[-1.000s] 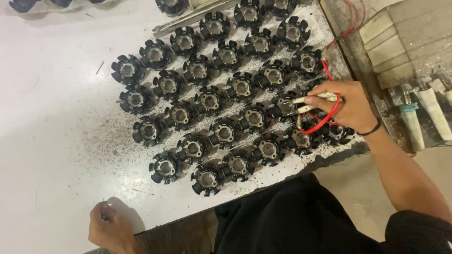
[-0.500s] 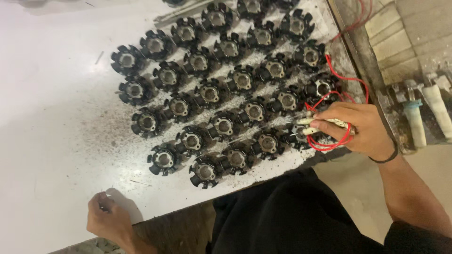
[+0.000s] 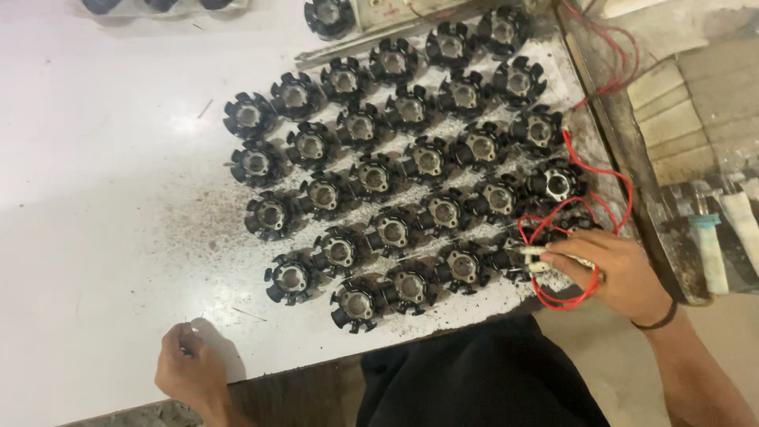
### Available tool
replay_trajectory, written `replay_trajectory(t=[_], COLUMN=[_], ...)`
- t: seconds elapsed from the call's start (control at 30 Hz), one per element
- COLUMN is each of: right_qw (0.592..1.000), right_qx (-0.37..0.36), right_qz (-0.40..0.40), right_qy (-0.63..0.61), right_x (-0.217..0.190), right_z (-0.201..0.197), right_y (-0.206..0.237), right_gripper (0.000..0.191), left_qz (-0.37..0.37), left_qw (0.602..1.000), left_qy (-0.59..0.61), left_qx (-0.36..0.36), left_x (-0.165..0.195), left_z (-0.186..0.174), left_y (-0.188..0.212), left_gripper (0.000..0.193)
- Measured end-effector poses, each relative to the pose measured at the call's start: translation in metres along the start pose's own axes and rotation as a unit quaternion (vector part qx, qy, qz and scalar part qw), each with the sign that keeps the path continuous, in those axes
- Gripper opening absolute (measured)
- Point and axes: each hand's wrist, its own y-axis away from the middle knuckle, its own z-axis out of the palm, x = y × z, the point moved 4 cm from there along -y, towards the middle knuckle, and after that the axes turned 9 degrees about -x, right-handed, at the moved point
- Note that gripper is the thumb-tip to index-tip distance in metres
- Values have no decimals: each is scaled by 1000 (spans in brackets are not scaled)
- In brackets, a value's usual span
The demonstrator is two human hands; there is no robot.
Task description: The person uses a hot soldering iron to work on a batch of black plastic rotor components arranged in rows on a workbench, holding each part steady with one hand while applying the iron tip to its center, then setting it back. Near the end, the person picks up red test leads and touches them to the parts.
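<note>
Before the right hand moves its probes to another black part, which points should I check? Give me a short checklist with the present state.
1. Right hand grips both probe tips: ok.
2. Probe tips touch a black finned part in the front row: cannot tell, contact is hidden.
3. Red wires free of the parts: not ok, they loop over one finned part.
4. Left hand clear of the rows, at the table's front edge: ok.
5. Parts stand in even rows: ok.
6. White table clean: not ok, dark grit lies around the parts.
</note>
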Motion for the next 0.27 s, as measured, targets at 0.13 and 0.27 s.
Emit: replay_trajectory(t=[0.13, 0.27], right_qw=[999, 999], right_qx=[-45, -39], right_qz=[6, -8], right_qy=[6, 15], right_x=[-7, -35], right_z=[-7, -21], right_y=[-14, -10], right_gripper=[16, 16], left_qz=[-28, -42], left_qw=[1000, 999], left_qy=[-6, 26], left_qx=[7, -12], left_x=[1, -4], left_z=[0, 2], left_y=[-3, 1], left_gripper=[6, 8])
